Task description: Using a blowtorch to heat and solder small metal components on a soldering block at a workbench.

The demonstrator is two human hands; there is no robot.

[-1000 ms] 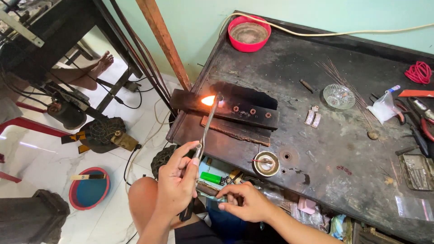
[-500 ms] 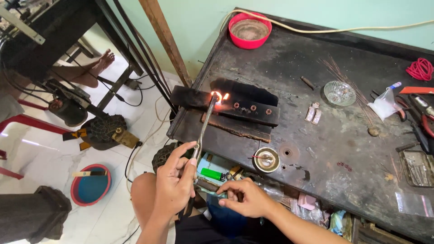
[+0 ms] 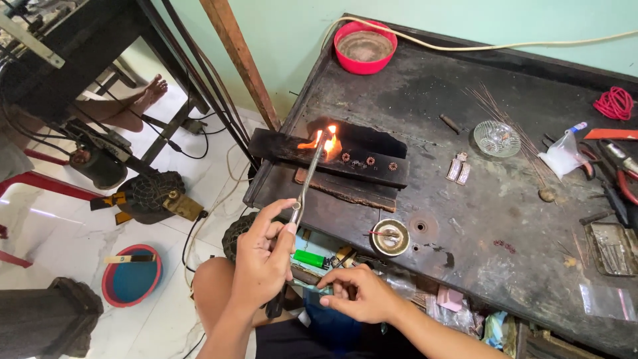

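At the bench's front edge, your left hand [image 3: 262,259] is gripping the torch [image 3: 307,179], heating rings [image 3: 367,161] on the charred block [image 3: 372,169], while your right hand [image 3: 359,296] is pinching something small I cannot tell; steadiness seems needed next.

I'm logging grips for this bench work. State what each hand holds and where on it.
The left hand grips the thin metal torch tube at its lower end, flame at the far tip. Whether the right hand holds anything cannot be told.

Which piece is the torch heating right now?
On the dark workbench, find the charred block near its left edge. The flame from the torch in the left hand hits its left end; three small copper-coloured rings sit apart, unheated.
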